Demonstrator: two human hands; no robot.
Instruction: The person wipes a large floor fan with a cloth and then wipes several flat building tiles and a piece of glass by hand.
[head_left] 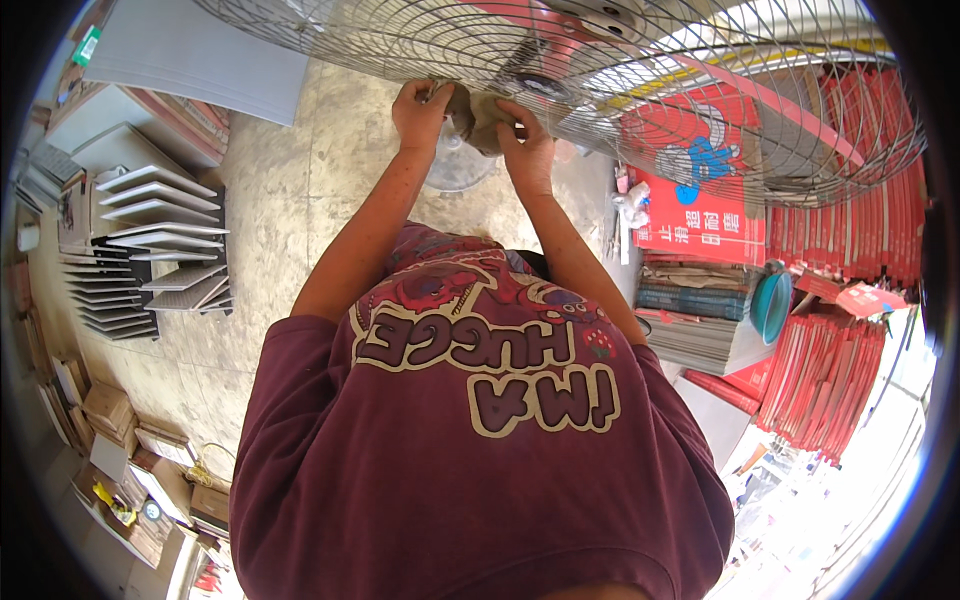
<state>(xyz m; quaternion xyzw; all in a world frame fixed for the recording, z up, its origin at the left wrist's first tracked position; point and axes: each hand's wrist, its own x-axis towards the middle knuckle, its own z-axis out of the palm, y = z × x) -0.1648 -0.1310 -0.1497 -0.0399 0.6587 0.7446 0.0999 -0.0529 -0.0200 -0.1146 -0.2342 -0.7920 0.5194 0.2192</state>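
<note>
Both arms reach forward to the lower edge of a large fan (540, 85), whose wire cage spans the top of the view. Between my hands is a limp grey-brown cloth (488, 125), bunched up just under the cage. My left hand (421, 114) has its fingers curled and pinches the cloth's left side. On the other side my right hand (527, 150) grips the cloth with thumb and fingers bent. Some fingertips are hidden behind the cloth and wires. Below, the fan's round base (460, 172) shows on the floor.
At the left stand a rack of tile samples (165, 215) and a grey panel (200, 55). Stacks of red boxes (825, 385) fill the right side, with a teal round item (770, 305) beside them. Cardboard boxes (110, 410) lie at the lower left.
</note>
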